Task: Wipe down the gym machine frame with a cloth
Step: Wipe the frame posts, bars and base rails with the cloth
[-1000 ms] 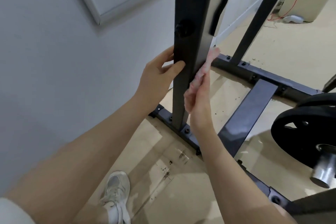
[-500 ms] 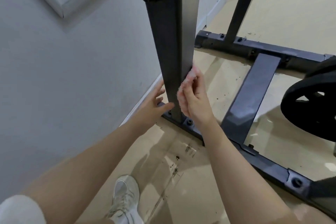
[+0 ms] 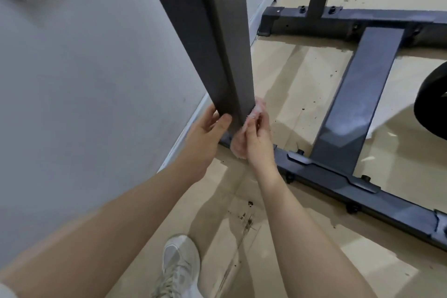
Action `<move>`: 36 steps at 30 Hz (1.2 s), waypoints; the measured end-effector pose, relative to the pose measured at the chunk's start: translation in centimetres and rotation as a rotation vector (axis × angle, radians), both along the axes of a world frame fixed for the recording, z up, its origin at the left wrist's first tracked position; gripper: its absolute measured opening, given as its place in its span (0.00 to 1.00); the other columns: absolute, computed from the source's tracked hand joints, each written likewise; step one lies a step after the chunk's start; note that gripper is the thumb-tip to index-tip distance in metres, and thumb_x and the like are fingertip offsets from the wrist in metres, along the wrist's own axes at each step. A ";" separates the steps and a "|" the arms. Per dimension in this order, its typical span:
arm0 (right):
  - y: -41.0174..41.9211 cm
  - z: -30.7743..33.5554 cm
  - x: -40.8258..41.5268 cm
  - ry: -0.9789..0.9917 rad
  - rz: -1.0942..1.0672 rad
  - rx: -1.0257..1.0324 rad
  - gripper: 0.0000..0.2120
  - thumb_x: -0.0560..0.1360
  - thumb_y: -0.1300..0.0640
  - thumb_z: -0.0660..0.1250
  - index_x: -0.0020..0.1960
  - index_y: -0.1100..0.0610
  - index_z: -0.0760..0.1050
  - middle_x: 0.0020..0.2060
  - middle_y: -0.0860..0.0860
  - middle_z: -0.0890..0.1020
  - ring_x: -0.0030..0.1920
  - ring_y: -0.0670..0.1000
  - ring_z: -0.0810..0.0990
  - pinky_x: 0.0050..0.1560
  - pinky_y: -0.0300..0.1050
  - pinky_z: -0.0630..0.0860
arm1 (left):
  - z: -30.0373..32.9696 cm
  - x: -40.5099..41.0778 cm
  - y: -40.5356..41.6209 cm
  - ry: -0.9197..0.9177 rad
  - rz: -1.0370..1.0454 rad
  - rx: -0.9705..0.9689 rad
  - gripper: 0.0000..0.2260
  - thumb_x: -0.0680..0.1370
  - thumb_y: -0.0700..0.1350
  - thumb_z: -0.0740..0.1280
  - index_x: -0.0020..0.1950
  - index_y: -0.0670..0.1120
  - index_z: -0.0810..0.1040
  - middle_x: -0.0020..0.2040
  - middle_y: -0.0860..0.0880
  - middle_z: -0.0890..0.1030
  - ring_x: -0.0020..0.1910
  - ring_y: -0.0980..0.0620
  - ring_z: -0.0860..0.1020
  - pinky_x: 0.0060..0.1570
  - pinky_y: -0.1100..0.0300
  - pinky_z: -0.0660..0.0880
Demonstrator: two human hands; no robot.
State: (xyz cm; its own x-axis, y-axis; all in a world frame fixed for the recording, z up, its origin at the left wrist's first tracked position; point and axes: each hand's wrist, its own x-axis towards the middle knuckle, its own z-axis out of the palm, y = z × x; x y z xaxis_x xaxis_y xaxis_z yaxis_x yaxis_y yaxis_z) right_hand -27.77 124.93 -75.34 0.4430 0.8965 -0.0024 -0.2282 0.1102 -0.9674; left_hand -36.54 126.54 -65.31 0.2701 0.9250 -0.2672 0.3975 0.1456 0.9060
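Head view, right hand (image 3: 257, 141) with cloth (image 3: 238, 150) now lower on upright (image 3: 227, 38)

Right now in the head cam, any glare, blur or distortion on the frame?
Head view: wide-angle bowing splays the upright post; a pale sheen sits on the flat crossbar; soft shadows of both arms fall on the floor; the near forearms and the cloth in the right hand look soft.

The cloth (image 3: 244, 138) is mostly hidden behind the right hand (image 3: 257, 141).
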 end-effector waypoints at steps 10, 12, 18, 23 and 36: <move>0.8 -0.3 -1.3 0.128 -0.097 -0.084 0.12 0.84 0.50 0.48 0.59 0.50 0.69 0.43 0.59 0.70 0.41 0.52 0.74 0.41 0.28 0.72 | -0.7 0.0 0.7 0.042 0.007 0.077 0.14 0.81 0.44 0.60 0.54 0.66 0.71 0.60 0.56 0.79 0.60 0.55 0.76 0.63 0.58 0.72; 0.9 -0.9 -2.5 0.179 -0.167 -0.021 0.15 0.81 0.40 0.50 0.62 0.43 0.67 0.55 0.52 0.73 0.57 0.50 0.75 0.60 0.39 0.71 | -0.8 0.2 0.6 0.020 0.006 0.119 0.14 0.81 0.42 0.59 0.53 0.64 0.73 0.55 0.58 0.81 0.56 0.59 0.78 0.57 0.65 0.74; 3.0 -4.4 -1.1 0.471 -0.006 -0.380 0.35 0.70 0.30 0.56 0.62 0.58 0.71 0.68 0.64 0.69 0.66 0.63 0.70 0.70 0.59 0.65 | -0.7 0.1 0.5 0.067 0.021 0.105 0.14 0.81 0.43 0.59 0.52 0.66 0.71 0.54 0.60 0.80 0.56 0.59 0.77 0.53 0.71 0.73; 1.2 6.1 0.4 0.264 0.076 -0.009 0.17 0.81 0.39 0.48 0.60 0.41 0.71 0.53 0.45 0.77 0.51 0.45 0.78 0.52 0.38 0.74 | -0.2 0.1 0.6 0.026 0.000 0.046 0.14 0.81 0.43 0.60 0.66 0.54 0.71 0.58 0.54 0.80 0.57 0.57 0.78 0.59 0.60 0.75; -1.7 20.0 3.8 0.060 0.063 0.315 0.17 0.76 0.48 0.62 0.63 0.37 0.68 0.65 0.49 0.74 0.65 0.45 0.73 0.67 0.49 0.71 | 6.2 0.3 0.5 0.313 -0.068 0.071 0.24 0.80 0.42 0.61 0.75 0.54 0.60 0.69 0.53 0.70 0.67 0.49 0.71 0.63 0.54 0.71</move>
